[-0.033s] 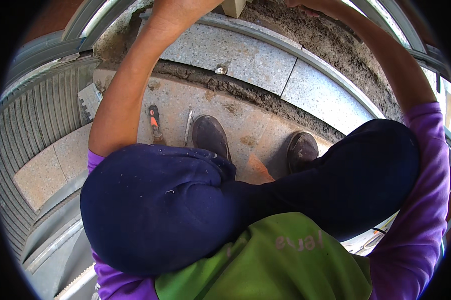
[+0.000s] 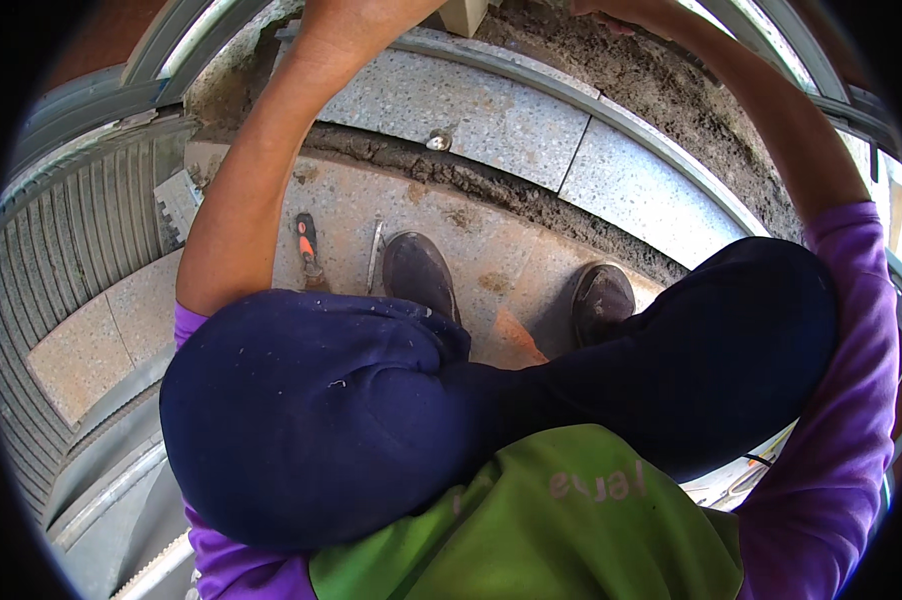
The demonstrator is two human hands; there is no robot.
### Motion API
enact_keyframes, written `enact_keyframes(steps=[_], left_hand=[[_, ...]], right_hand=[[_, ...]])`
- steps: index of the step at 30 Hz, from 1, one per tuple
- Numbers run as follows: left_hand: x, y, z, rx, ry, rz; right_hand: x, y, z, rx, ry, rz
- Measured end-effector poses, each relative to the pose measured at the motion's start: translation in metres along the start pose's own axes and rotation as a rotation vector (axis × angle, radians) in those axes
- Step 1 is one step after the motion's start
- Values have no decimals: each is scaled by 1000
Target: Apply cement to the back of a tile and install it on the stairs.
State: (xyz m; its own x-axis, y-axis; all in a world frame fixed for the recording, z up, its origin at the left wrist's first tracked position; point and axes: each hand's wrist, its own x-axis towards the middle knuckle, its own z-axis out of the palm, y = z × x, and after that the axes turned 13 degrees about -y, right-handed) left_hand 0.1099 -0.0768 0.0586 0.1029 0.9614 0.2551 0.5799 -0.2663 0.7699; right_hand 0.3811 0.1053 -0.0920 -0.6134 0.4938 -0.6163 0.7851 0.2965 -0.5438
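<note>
Both arms reach to the far side, where the upper edge cuts off the hands. My left hand point(image 2: 371, 12) shows only its wrist and back, and its fingers are out of sight. Just right of it stands a pale wooden block point(image 2: 463, 16). The fingers of my right hand point(image 2: 616, 14) show in part and look curled; whatever they grip is hidden. Below both hands runs a long grey metal strip point(image 2: 541, 75), along the far side of speckled stone tiles point(image 2: 471, 105). Rough wet mortar point(image 2: 661, 95) lies beyond that strip.
A small round light object point(image 2: 438, 141) sits at the tiles' near edge. An orange-and-black handled tool point(image 2: 308, 245) and a thin metal piece point(image 2: 376, 255) lie beside my left shoe point(image 2: 421, 270). At left are a notched trowel point(image 2: 178, 205), ridged adhesive point(image 2: 71, 220) and loose tiles point(image 2: 81, 355).
</note>
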Motion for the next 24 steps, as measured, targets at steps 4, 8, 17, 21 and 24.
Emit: enact_keyframes(steps=[4, 8, 17, 21, 24], left_hand=[[-3, 5, -2, 11, -32, -11], [-3, 13, 4, -7, 13, -40], [1, 24, 17, 5, 10, -86], [1, 25, 18, 35, 26, -101], [1, 25, 12, -11, 29, -62]], right_hand=[[-20, -40, 7, -9, 22, 31], [-33, -54, 6, -16, 43, 78], [-47, -51, 4, 11, 77, 114], [-49, -50, 2, 21, 84, 115], [-51, -62, -1, 25, 97, 96]])
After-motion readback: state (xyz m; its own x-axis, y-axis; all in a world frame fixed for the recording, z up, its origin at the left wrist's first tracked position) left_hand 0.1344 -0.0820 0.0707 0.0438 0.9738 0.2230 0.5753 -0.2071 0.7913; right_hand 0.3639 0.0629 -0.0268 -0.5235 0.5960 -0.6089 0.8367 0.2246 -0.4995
